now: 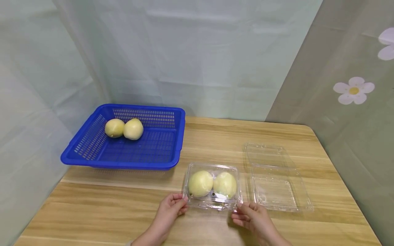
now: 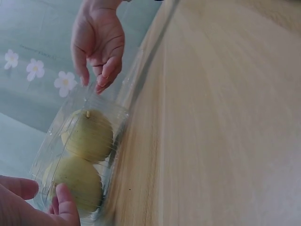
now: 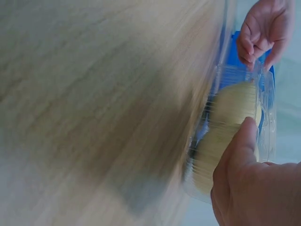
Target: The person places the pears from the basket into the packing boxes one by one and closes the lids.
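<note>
In the head view a closed clear plastic clamshell box lies on the table with two pale yellow, melon-like fruits side by side inside. My left hand pinches its front left corner between thumb and fingers. At the front right corner, my right hand grips the rim, the thumb on top. The left wrist view shows the ribbed side of the box with both hands at its ends. Seen from the right wrist, my right thumb lies along the lid's edge.
A blue plastic basket stands at the back left, holding two more pale yellow fruits. To the right lies a second clear clamshell box, its lid folded open toward the back. Pale curtains hang behind the wooden table.
</note>
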### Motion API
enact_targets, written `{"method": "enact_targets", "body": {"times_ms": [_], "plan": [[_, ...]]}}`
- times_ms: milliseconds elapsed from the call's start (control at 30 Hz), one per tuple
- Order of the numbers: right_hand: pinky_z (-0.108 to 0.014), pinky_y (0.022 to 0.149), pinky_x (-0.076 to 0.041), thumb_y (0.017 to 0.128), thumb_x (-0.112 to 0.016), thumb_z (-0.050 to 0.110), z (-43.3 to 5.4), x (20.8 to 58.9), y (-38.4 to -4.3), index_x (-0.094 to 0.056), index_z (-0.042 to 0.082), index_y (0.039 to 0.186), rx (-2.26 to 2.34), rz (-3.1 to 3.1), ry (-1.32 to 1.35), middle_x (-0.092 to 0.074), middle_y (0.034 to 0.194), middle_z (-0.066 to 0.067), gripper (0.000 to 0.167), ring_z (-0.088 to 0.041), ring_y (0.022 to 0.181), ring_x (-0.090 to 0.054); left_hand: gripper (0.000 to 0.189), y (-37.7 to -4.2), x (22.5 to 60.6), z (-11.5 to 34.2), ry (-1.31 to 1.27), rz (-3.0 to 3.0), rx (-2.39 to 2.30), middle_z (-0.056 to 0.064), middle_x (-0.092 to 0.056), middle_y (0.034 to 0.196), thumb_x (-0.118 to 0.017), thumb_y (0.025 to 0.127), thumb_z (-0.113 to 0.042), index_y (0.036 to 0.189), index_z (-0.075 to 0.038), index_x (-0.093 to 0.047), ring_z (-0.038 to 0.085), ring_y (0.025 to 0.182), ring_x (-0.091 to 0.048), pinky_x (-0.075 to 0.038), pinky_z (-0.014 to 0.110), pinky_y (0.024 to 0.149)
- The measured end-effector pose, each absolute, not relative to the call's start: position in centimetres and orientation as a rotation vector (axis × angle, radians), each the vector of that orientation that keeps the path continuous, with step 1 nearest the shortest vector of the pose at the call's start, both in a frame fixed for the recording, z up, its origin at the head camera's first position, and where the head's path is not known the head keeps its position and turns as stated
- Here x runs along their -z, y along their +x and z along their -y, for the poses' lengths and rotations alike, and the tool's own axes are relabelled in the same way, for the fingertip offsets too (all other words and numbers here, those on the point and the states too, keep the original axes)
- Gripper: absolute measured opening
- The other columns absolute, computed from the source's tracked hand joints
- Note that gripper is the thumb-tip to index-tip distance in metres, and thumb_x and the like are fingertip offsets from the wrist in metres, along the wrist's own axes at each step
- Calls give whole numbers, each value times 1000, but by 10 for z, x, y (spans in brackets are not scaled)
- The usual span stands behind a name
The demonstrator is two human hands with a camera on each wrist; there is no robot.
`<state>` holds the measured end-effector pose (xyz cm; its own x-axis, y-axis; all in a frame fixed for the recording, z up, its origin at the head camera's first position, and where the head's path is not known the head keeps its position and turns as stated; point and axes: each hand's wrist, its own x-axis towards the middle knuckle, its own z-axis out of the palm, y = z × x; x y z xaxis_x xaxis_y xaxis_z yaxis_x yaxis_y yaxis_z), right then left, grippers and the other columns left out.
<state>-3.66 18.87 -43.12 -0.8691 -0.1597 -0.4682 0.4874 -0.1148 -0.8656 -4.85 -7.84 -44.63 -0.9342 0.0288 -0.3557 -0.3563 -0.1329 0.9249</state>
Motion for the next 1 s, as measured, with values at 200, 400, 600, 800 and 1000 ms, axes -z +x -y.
{"method": "enact_targets", "body": {"times_ms": [200,400,600,800,1000], "plan": [[-27,81,-56,94,-54,12,-192,433,-39,-60,2,95,2062,-1623,338,-67,86,-4,11,-13,80,-68,17,-49,448,82,-363,-1759,-2141,2,-61,78,-57,93,-12,93,5,-57,10,71,-59,-54,20,68],[-25,81,-56,94,-52,8,-194,434,-40,-62,4,93,2078,-1579,325,-69,84,-3,11,-13,80,-69,23,-50,448,85,-335,-1761,-2089,1,-65,79,-56,94,-15,95,8,-60,10,70,-63,-55,20,66],[-25,80,-56,93,-52,6,-192,434,-41,-62,3,93,2080,-1603,360,-69,85,-5,10,-13,80,-68,19,-52,449,84,-339,-1777,-2086,0,-66,75,-56,93,-10,93,9,-61,9,67,-63,-55,20,64],[-25,79,-56,92,-53,5,-191,433,-41,-62,4,91,2069,-1635,378,-70,83,-5,10,-13,78,-68,16,-53,450,83,-371,-1788,-2077,0,-66,72,-56,92,-8,89,7,-62,9,65,-62,-54,19,62],[-25,79,-56,92,-53,6,-190,434,-41,-62,3,92,2055,-1661,387,-70,83,-5,10,-13,78,-68,14,-54,450,83,-388,-1803,-2071,0,-66,70,-57,91,-7,86,6,-63,8,62,-61,-53,18,59]]}}
